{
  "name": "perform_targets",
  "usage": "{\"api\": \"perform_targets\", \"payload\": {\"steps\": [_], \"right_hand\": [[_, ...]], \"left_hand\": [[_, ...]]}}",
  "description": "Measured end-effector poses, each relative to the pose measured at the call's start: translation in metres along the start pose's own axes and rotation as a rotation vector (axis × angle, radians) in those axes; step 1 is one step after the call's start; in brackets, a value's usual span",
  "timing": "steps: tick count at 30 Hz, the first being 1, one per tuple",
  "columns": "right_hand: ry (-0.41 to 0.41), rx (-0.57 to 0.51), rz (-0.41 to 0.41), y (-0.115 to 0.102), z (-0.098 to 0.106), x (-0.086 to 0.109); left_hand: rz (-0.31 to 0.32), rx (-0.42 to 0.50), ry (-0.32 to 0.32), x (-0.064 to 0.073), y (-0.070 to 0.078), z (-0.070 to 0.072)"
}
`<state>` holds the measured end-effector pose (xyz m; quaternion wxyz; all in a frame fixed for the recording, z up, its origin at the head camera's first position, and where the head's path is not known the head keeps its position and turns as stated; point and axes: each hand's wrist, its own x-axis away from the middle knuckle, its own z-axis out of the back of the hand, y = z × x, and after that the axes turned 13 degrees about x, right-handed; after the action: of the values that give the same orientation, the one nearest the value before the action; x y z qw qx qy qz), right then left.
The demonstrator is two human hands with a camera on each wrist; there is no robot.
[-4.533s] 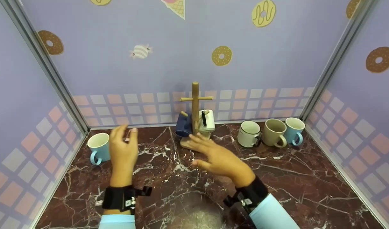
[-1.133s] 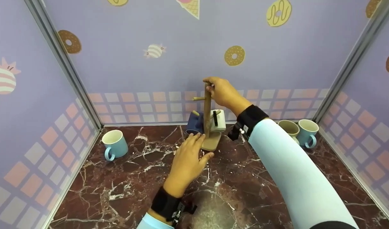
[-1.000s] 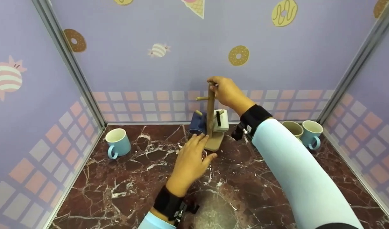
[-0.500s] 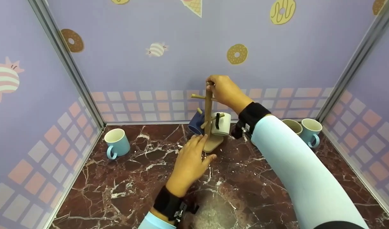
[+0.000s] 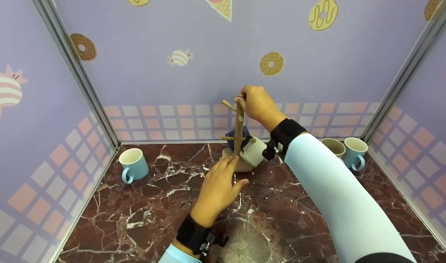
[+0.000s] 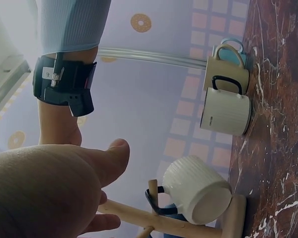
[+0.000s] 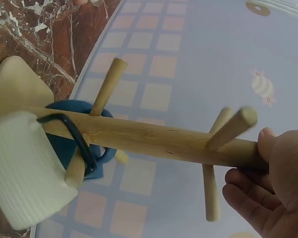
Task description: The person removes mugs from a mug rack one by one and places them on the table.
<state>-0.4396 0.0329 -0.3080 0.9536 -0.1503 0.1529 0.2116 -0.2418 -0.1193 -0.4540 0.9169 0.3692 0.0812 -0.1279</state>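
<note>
- Wood fills the grasp of the right hand (image 5: 257,104), which pinches the top of the mug stand's post between its thumb and curled fingers.
- The left hand (image 5: 217,186) lies low at the front of the mug stand (image 5: 238,126), its fingers straight and its thumb spread away; the fingertips overlap the base (image 5: 243,167) in the head view, and whether they press on it I cannot tell.
- The mug stand is upright, in the middle of the counter (image 5: 153,215) toward the back wall, with bare pegs sticking out near the top, just under the right hand.
- Lower down, a white ribbed mug (image 5: 255,152) hangs tilted, its black handle looped over a peg on the right side of the post.
- A dark blue mug (image 7: 64,144) sits behind the post, partly hidden by it, its handle showing in the right wrist view.
- Well apart on the left, a light blue mug (image 5: 134,164) stands upright, pale inside, handle toward the person.
- On the right, partly behind the right sleeve (image 5: 329,182), a tan mug (image 5: 334,147) stands beside another light blue mug (image 5: 350,159); the left wrist view adds a white dark-rimmed mug (image 6: 228,114) next to the tan one.
- Lilac walls (image 5: 212,69) with doughnuts, sweets and pink and grey squares enclose the counter.
</note>
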Motion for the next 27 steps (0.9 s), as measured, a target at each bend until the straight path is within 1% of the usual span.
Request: {"api": "perform_targets", "payload": {"steps": [8,13,19,25,27], "right_hand": [[0.078,-0.025,-0.055,0.001,-0.0032,0.0001],[0.128,-0.025,-0.076,0.0005,-0.0055,0.0011],[0.147,-0.02,-0.117,-0.0039,-0.0067,0.0021],[0.166,-0.012,-0.135,-0.0062,-0.0084,0.0013],[0.164,-0.011,-0.141,-0.0065,-0.0087,0.0019]], "left_hand": [[0.002,-0.001,0.006,-0.0005,0.0,0.0013],[-0.019,0.003,0.014,0.0,0.0003,0.0019],[0.004,0.016,0.007,-0.0013,0.0003,0.0032],[-0.013,0.015,0.012,-0.0009,-0.0003,0.0034],[-0.006,0.014,0.009,-0.0005,-0.0002,0.0034]]}}
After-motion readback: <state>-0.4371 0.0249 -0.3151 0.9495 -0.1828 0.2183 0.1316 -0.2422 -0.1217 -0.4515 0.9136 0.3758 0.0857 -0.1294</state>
